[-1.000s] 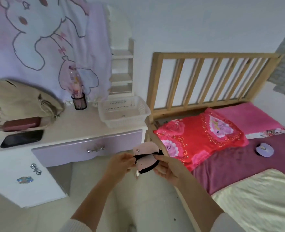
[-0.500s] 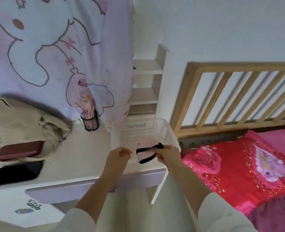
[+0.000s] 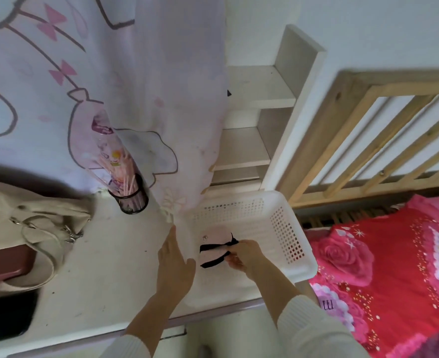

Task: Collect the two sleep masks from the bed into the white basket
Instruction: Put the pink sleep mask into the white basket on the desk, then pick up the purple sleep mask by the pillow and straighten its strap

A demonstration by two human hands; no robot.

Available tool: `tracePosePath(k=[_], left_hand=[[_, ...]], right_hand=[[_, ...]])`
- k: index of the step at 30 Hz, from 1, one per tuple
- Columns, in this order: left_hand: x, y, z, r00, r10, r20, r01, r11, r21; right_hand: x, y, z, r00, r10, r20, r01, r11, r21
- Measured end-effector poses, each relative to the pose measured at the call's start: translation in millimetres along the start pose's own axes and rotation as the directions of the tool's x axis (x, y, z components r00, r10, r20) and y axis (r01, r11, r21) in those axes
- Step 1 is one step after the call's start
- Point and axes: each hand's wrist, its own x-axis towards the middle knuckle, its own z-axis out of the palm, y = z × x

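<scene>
Two hands were over the pale surface (image 3: 104, 275) at that moment. The right hand (image 3: 247, 257) was inside the white perforated plastic basket (image 3: 288, 236), fingers pinched tight on the black elastic strap of a pale pink sleep mask (image 3: 213, 240), and the mask lay low in the basket, close to the floor of it; whether it was fully resting there I could not tell. The left hand (image 3: 174, 264) was flat and open, fingers together and stretched forward, holding nothing, laid against the basket's near-left wall. Both arms came up from the bottom edge in white knitted sleeves (image 3: 314, 329).

Out from the hands, the basket sat at the right end of the surface, just beside the light wooden slatted headboard (image 3: 368, 130) of the bed. On the bed, right of the basket, lay a bright red pillow with pink roses and gold speckles (image 3: 383, 275). Behind the basket stood white open shelves (image 3: 249, 148), and a lilac curtain printed with a cartoon rabbit outline (image 3: 89, 81) hung down to the surface. A dark mesh pen cup (image 3: 133, 200) holding pink sticks stood at the curtain's foot. Far left, a beige handbag with a metal chain (image 3: 40, 228), a maroon wallet (image 3: 4, 264) and a black phone (image 3: 6, 316) lay on the surface. Only the one mask was in view.
</scene>
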Motion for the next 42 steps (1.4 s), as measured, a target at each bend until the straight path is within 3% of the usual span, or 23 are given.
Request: tracePosePath(k=[3, 8, 12, 17, 21, 25, 28, 31, 33, 42], left_hand=[[0.1, 1.0, 4.1, 1.0, -0.017, -0.025, 0.017, 1.0, -0.007], [2.3, 2.2, 4.4, 1.0, -0.006, -0.015, 0.007, 0.999, 0.045], [7.8, 11.6, 4.0, 0.997, 0.013, -0.073, 0.007, 0.962, 0.273], [20.7, 70.4, 33.4, 0.957, 0.289, -0.018, -0.27, 0.916, 0.298], [17.2, 141.8, 103.9, 0.879, 0.453, 0.15, -0.478, 0.832, 0.282], [-17.3, 206.4, 199.2, 0.726, 0.583, 0.364, -0.677, 0.699, 0.231], [-62.8, 234.0, 274.8, 0.648, 0.536, 0.541, -0.74, 0.612, 0.279], [-112.0, 246.0, 348.7, 0.575, 0.463, 0.675, -0.765, 0.597, 0.243], [-143.2, 258.8, 392.6, 0.536, 0.427, 0.728, -0.767, 0.606, 0.21], [-223.5, 345.2, 557.3, 0.357, 0.357, 0.863, -0.865, 0.474, 0.162]], right_hand=[[14.6, 1.7, 3.0, 0.998, 0.061, -0.015, -0.062, 0.992, -0.109], [16.6, -2.3, -5.7, 1.0, 0.001, -0.014, -0.005, 0.956, -0.294], [6.6, -13.4, -27.7, 0.996, -0.084, -0.008, 0.076, 0.935, -0.346], [-24.5, -26.7, -91.9, 0.957, -0.283, -0.061, 0.258, 0.929, -0.264], [-57.4, -13.8, -171.3, 0.878, -0.397, -0.269, 0.307, 0.896, -0.321], [-80.3, 25.3, -269.9, 0.823, -0.342, -0.455, 0.23, 0.931, -0.284], [-93.3, 66.1, -342.1, 0.77, -0.245, -0.589, 0.18, 0.969, -0.169], [-99.3, 114.4, -410.5, 0.718, -0.15, -0.68, 0.102, 0.989, -0.11], [-104.1, 144.8, -456.9, 0.716, -0.111, -0.689, 0.061, 0.993, -0.096], [-108.4, 218.9, -658.3, 0.662, 0.085, -0.744, -0.066, 0.996, 0.056]])
